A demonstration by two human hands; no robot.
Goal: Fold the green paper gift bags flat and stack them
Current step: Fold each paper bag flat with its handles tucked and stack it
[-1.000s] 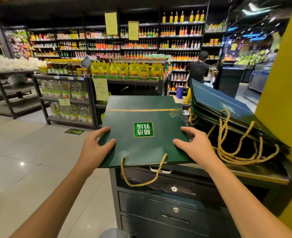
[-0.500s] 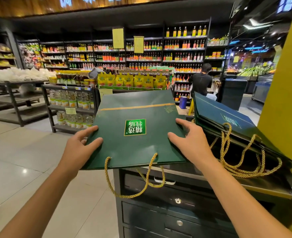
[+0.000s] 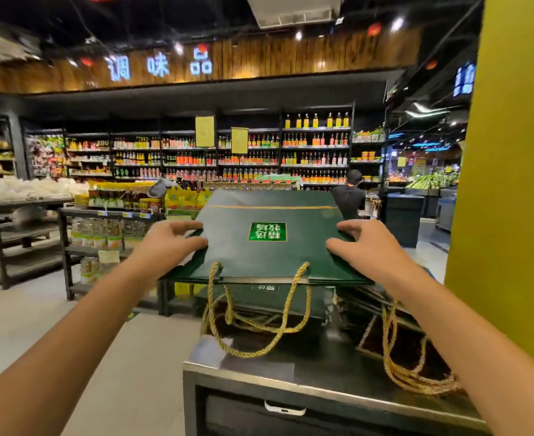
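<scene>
Green paper gift bag [image 3: 259,256], folded flat, is held level between your left hand [image 3: 165,247] and right hand [image 3: 369,247] above the dark worktop [image 3: 328,369], its mouth and gold rope handles [image 3: 253,354] toward you. Your fingers clasp its two side edges, both arms stretched forward, wrists level. Its width runs from hand to hand. More green bags [image 3: 268,298] lie under it and toward the right, so the set-down looks nearer your right hand.
</scene>
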